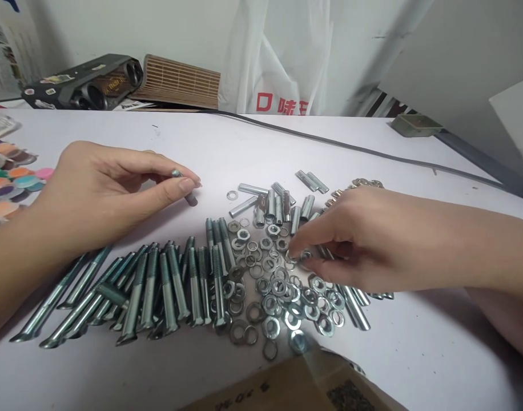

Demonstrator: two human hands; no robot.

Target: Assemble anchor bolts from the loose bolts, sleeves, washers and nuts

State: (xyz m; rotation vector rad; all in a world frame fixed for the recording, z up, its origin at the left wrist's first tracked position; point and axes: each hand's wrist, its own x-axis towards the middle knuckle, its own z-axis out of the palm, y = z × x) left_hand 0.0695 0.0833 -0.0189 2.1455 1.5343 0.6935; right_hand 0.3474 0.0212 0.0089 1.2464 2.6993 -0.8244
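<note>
My left hand is raised over the left part of the table, thumb and index finger pinched on a short-looking metal bolt. Fingers hide much of that bolt. Below it lies a pile of long bolts with threaded ends and flared heads. My right hand reaches down at the edge of a heap of washers and nuts. Its thumb and index finger are apart, with the fingertips at the small rings. Metal sleeves lie in a cluster behind the heap, and others show under my right hand.
Brownish nuts sit behind my right hand. Brown cardboard lies at the near edge. Colourful discs are at far left. A grey cable crosses the back, before a white plastic bag, a black device and a slatted mat.
</note>
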